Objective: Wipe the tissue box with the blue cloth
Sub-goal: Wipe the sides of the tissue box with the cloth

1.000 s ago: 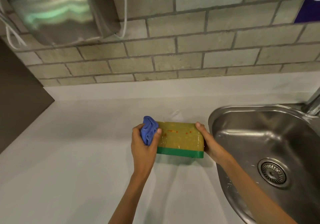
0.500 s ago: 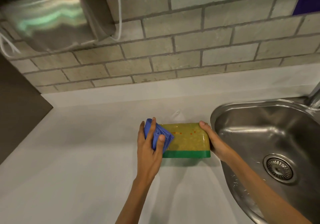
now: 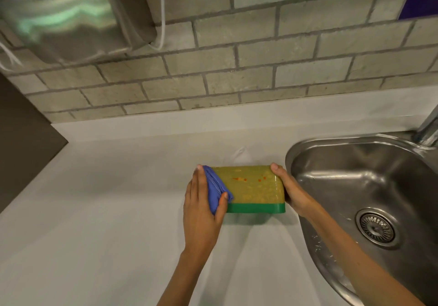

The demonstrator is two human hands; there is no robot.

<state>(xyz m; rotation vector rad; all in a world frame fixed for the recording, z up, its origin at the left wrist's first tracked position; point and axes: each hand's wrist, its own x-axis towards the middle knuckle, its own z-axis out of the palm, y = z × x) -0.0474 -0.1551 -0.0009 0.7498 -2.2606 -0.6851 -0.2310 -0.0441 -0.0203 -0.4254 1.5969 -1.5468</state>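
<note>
The tissue box (image 3: 256, 188) lies on the white counter, olive-yellow on top with orange specks and a green band along its near edge. A tissue tip pokes up behind it. My left hand (image 3: 202, 208) presses the bunched blue cloth (image 3: 215, 190) against the box's left end, with fingers over the cloth and the thumb on its right side. My right hand (image 3: 290, 190) clasps the box's right end, thumb on the top far corner. The box's left end is hidden by the cloth and hand.
A steel sink (image 3: 369, 201) with a round drain (image 3: 376, 227) sits just right of the box, its tap (image 3: 429, 128) at the far right. A steel dispenser (image 3: 68, 14) hangs on the brick wall at upper left. A dark panel (image 3: 21, 144) bounds the counter's left side.
My left hand has flattened and slid the blue cloth down from the box's top left corner onto its left end. My right hand has kept its hold on the right end.
</note>
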